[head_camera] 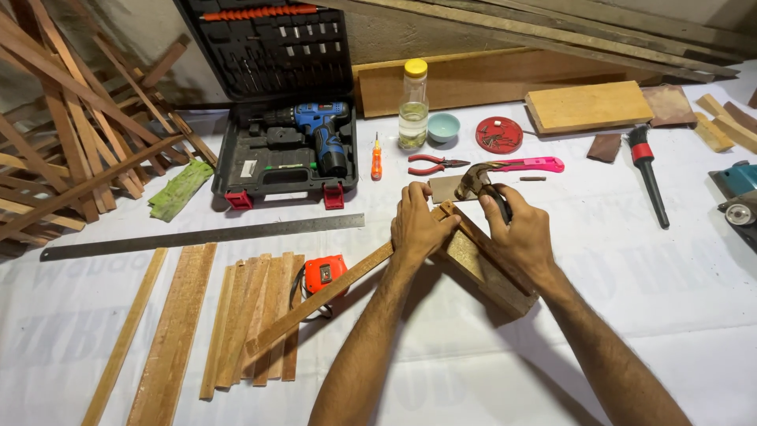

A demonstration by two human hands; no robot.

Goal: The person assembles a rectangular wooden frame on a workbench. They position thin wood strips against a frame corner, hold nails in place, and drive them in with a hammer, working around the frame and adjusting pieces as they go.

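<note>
**Corner joint under the hammer, centre of frame**

Item: two wooden strips meeting at a corner (448, 213), lying on the white-covered table (678, 300) mid-frame, one long strip (331, 296) running down-left, a thicker block (485, 272) running down-right.
Your left hand (418, 229) presses flat on the corner, fingers closed over the wood. Your right hand (520, 237) is clamped on the hammer (473, 183), head just above the joint.
Step, as judged: fastening the corner. The next strike calls for a steady hold and fingers kept off the line of the blow.
Nearby: orange tape measure (326, 274), loose slats (252, 315) lower left, steel rule (205, 235), pliers (435, 164), drill case (288, 146) upper left.
</note>
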